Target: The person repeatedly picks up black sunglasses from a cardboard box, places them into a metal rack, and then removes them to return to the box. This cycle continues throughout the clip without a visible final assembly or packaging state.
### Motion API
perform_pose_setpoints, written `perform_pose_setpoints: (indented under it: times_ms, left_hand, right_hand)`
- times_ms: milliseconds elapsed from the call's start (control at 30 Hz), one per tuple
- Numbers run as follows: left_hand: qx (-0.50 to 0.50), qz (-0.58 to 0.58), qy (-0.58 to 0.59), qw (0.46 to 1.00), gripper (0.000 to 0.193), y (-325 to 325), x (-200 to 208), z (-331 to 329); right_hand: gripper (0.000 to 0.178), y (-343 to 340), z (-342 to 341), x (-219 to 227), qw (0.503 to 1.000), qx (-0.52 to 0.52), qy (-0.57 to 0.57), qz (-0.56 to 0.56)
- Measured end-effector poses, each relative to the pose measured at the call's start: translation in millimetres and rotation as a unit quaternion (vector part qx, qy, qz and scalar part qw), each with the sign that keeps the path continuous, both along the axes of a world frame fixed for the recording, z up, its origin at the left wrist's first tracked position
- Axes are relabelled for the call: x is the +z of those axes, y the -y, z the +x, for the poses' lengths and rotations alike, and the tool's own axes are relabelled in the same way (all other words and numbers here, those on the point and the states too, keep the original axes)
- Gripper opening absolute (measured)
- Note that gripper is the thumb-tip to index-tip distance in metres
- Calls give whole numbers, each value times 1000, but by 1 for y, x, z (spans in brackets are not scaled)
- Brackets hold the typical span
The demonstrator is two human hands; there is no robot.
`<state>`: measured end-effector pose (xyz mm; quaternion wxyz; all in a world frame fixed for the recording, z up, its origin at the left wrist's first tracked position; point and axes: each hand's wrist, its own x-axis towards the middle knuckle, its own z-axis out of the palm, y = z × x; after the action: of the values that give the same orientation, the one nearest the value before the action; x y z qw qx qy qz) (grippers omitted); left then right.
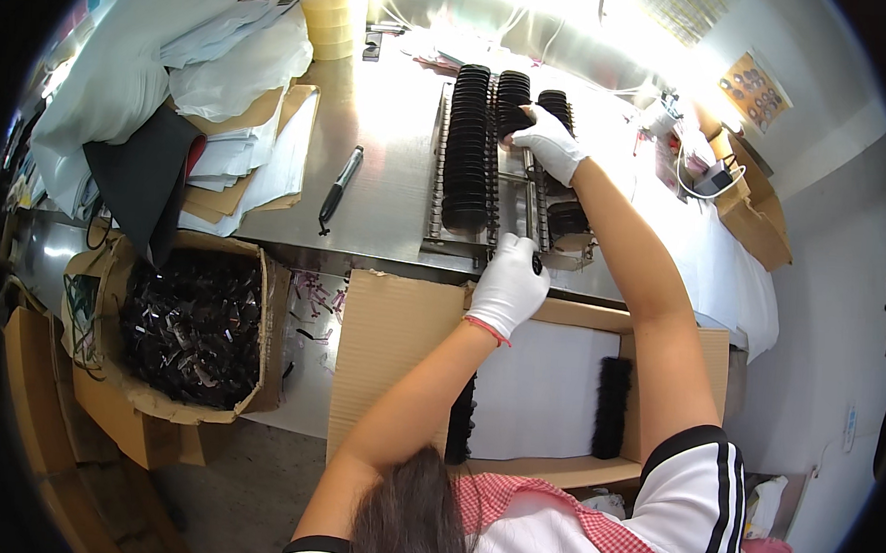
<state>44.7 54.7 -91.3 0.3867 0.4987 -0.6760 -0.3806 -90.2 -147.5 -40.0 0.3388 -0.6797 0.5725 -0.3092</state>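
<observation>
A metal rack (435,191) on the bench holds rows of thin black round discs (467,148) standing on edge. In the middle row, my white-gloved right hand (552,145) has its fingers closed round a black disc (516,122) at the near end of a stack. My left hand (508,283), also gloved, is at the rack's near edge, above the cardboard box (386,314). Its fingers are closed, and a small dark piece shows beside them, too hidden to name. Further black discs (568,219) sit at the rack's near right.
In the open box are a white sheet (547,392) and a row of black pieces (612,406). A carton (246,406) of dark scraps stands left. A marker (342,186), paper piles (254,156) and a yellow tape stack (331,25) lie on the bench.
</observation>
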Motion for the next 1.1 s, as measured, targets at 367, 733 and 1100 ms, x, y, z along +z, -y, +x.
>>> perform_pose_setpoints:
  times_ms: [367, 733, 1100]
  left_hand:
    - [-35, 8, -20, 999, 28, 1, -1, 7]
    - [4, 78, -232, 970, 25, 6, 4, 8]
    - [11, 391, -689, 611, 24, 0, 46, 0]
  right_hand:
    - [59, -17, 27, -37, 974, -13, -84, -211]
    - [45, -52, 29, 9, 917, 23, -228, -327]
    - [41, -178, 6, 75, 993, 64, -95, -41]
